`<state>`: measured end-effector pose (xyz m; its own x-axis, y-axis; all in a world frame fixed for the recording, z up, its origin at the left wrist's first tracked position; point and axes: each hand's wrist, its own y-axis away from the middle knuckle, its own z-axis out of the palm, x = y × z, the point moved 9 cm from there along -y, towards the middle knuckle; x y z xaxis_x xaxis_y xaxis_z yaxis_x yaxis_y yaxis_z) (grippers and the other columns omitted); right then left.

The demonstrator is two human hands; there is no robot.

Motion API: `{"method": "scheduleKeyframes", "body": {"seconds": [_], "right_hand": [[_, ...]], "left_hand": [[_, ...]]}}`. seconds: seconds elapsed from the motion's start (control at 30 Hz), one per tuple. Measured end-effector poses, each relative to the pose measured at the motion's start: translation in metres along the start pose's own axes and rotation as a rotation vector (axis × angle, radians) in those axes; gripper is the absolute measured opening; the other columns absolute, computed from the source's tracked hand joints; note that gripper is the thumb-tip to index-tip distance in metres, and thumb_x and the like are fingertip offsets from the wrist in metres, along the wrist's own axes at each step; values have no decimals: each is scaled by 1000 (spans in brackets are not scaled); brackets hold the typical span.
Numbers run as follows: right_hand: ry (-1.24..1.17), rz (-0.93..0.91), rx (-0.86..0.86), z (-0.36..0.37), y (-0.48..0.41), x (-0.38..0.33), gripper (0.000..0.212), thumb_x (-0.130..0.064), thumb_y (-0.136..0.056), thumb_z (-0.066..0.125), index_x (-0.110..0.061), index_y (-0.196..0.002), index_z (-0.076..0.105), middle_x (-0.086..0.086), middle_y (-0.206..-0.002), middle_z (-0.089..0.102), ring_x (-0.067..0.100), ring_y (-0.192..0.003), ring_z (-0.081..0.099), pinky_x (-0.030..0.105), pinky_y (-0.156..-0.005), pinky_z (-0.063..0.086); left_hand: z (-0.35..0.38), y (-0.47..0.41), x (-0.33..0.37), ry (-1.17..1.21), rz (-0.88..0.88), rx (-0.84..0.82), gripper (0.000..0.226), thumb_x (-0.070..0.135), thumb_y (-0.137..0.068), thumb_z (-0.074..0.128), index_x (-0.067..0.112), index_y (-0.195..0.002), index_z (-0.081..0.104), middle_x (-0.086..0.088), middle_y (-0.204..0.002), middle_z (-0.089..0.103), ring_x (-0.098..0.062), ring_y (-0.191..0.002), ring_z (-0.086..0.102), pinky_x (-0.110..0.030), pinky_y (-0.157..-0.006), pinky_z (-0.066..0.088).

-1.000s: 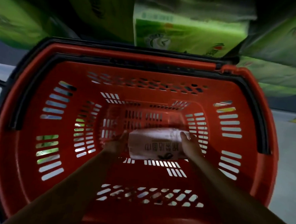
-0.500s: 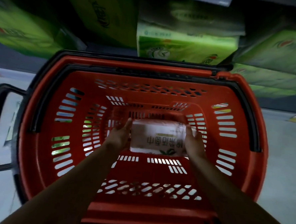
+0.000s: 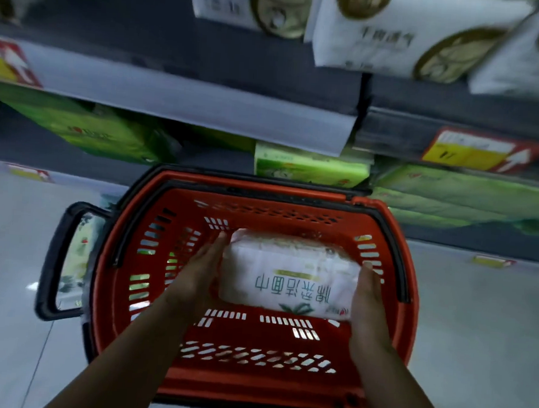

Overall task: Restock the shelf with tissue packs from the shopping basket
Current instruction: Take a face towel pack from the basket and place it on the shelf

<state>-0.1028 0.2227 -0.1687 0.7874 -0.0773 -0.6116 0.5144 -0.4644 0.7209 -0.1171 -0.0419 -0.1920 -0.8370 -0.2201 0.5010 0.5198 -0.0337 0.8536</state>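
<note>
Up top, a grey shelf (image 3: pixel 189 104) loaded with white packs (image 3: pixel 383 31), and green packs (image 3: pixel 308 168) stacked on the level below. To either side, pale floor (image 3: pixel 476 311). In the middle, a red basket (image 3: pixel 251 382) with slotted walls and a black rim, just in front of the lower shelf level; a black handle (image 3: pixel 50 259) sticking out on its left side. Within the basket's opening, a white tissue pack (image 3: pixel 289 277) with green lettering, lying lengthways from left to right, apart from the slotted walls. Clamped between two palms: left hand (image 3: pixel 194 278) flat against the pack's left end, fingers straight and pointing away; right hand (image 3: pixel 369 304) flat against the right end, fingers likewise straight, thumb hidden. Both hands spread wide rather than curled, carrying the pack by pressing inwards. On the shelf edges, red-and-yellow price tags (image 3: pixel 473 150), too blurred to read.
</note>
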Motion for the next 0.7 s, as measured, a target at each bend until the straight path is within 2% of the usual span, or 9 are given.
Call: {"method": "scheduleKeyframes", "body": {"seconds": [0.07,0.1,0.17,0.2,0.3,0.4,0.5,0.6,0.7], "right_hand": [[-25,-47,-9,-10,17,-11,43,-37,-103,32,-14,-137,44,14,-130,55,31,-113,57,25,-75,40],[-34,-66,1,-14,26,-19,42,-38,-102,32,-14,-135,46,13,-126,58,25,-99,61,23,-68,41],[-76,-72,19,-18,42,-35,37,-39,-102,33,-17,-127,51,5,-106,62,6,-73,54,21,-57,37],[-93,-69,15,-17,52,-45,32,-39,-102,32,-21,-120,51,-4,-93,59,0,-68,48,21,-55,35],[-144,-128,-6,-22,77,-72,17,-41,-102,29,-34,-102,44,-22,-81,46,-6,-70,42,23,-60,35],[-215,-160,11,-25,94,-84,21,-43,-100,33,-40,-92,52,-13,-91,60,5,-83,56,28,-69,43],[-269,-180,12,-29,115,-94,20,-51,-93,40,-51,-83,57,-4,-101,68,20,-97,65,45,-88,51],[-365,-226,-40,-36,148,-114,13,-58,-80,60,-46,-85,60,-2,-108,69,23,-102,66,49,-90,51],[-464,-221,-77,-47,177,-123,38,-48,-66,64,-34,-100,58,2,-110,68,23,-100,66,44,-83,53]], "left_hand": [[-3,19,15,20,-5,44,39,55,-83,61,30,-113,62,-3,-119,63,-30,-113,57,-55,-90,50],[-2,29,23,14,-1,52,31,50,-87,58,31,-110,62,-3,-116,63,-30,-108,59,-52,-86,52],[0,45,33,6,-8,59,33,45,-88,56,25,-114,60,-8,-119,62,-34,-107,59,-48,-80,55],[-1,52,40,19,8,58,30,41,-90,56,21,-112,60,-10,-118,63,-34,-105,60,-46,-78,55],[-1,76,60,57,55,57,26,30,-91,56,12,-108,61,-13,-115,64,-36,-105,59,-47,-77,52],[-2,101,80,83,128,17,37,31,-76,66,9,-103,56,-21,-111,60,-38,-98,58,-52,-78,41],[-5,129,97,81,218,-14,29,29,-71,64,11,-89,50,-24,-102,57,-35,-84,61,-44,-65,44],[-6,160,107,79,280,-29,31,24,-78,58,3,-101,53,-22,-105,69,-36,-84,69,-43,-62,56],[-7,188,111,107,292,-20,47,23,-76,56,-5,-114,49,-18,-104,71,-41,-93,67,-46,-66,56]]}}
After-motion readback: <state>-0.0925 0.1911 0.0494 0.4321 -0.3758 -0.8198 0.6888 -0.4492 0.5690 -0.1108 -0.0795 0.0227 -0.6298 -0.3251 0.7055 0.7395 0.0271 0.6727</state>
